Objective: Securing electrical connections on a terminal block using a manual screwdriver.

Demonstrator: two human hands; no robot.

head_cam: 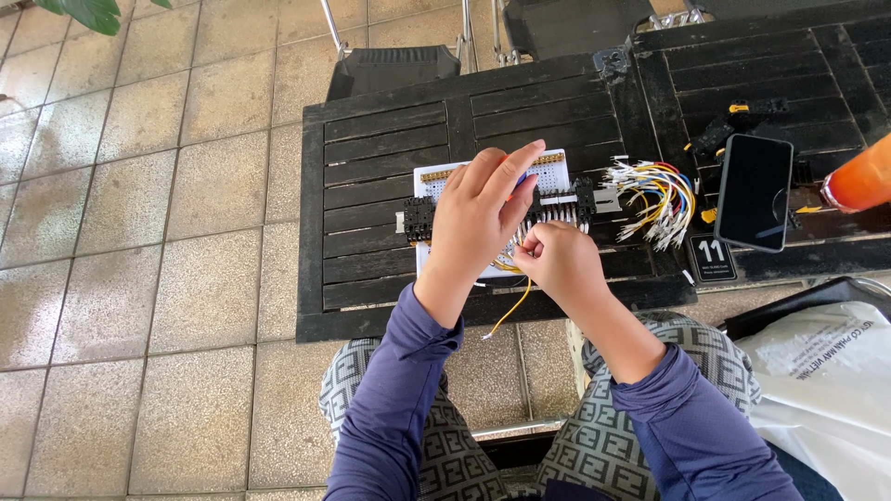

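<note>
A white perforated board (548, 169) lies on the black slatted table (390, 167), with black terminal blocks (419, 219) mounted across it. My left hand (478, 215) rests over the middle of the board, fingers stretched toward its far edge. My right hand (560, 261) is at the board's near edge, fingers pinched on a yellow wire (511, 309) that hangs down past the table's front edge. Most of the board is hidden under my hands.
A bundle of loose coloured wires (655, 199) lies right of the board. Further right are a dark phone (754, 191), a small black number tag (711, 257), black-and-yellow tools (733, 125) and an orange object (863, 178). Folding chairs (393, 67) stand behind; a white bag (826, 390) is beside my knee.
</note>
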